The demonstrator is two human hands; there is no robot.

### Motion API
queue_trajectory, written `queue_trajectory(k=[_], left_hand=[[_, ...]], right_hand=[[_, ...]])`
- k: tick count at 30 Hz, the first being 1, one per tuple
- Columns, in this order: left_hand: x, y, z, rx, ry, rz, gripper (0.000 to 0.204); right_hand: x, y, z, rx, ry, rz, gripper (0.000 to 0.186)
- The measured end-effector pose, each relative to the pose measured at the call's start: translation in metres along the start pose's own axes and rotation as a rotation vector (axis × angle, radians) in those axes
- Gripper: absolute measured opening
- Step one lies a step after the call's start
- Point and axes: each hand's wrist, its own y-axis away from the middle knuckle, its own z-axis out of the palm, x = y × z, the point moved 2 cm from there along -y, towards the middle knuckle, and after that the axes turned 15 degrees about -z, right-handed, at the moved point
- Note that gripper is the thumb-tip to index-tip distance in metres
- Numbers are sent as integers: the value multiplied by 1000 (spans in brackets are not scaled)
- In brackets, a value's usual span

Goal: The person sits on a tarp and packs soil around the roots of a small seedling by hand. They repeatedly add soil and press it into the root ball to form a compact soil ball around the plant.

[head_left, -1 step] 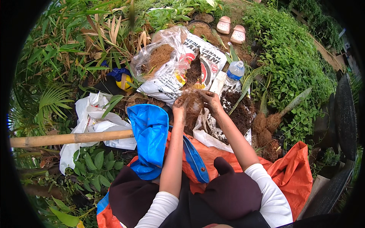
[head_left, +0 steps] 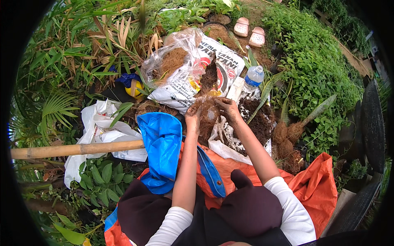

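My left hand (head_left: 193,116) and my right hand (head_left: 228,110) are closed on a loose clump of brown coconut fibre (head_left: 209,113), one at each side. The strands spread thinly between them. Just beyond lies a white printed sack (head_left: 174,91), torn open, with dark soil (head_left: 209,77) showing in the tear. On it rests a clear plastic bag (head_left: 150,69) with more fibre inside. Dark soil (head_left: 261,125) also lies on a white sheet beside my right forearm. Several fibre-wrapped root balls (head_left: 280,132), some with long stiff leaves, sit farther right.
A water bottle (head_left: 254,77) stands beyond my right hand. An orange tarp (head_left: 312,180) with a blue side (head_left: 159,139) spreads around my legs. At left are a bamboo pole (head_left: 78,149), a white plastic bag (head_left: 96,123) and a yellow-and-blue object (head_left: 133,87). Pink clogs (head_left: 257,37) stand at the back.
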Motion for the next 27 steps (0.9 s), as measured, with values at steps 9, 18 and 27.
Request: queue_trajectory(k=[9, 18, 27], left_hand=[[17, 15, 9, -92, 174, -231, 37], [6, 6, -6, 19, -9, 48, 35], [6, 10, -9, 28, -5, -28, 34]], right_hand=[[0, -9, -8, -224, 394, -160, 13], [1, -7, -17, -442, 260, 28, 40], [-20, -13, -25, -104, -127, 16, 25]])
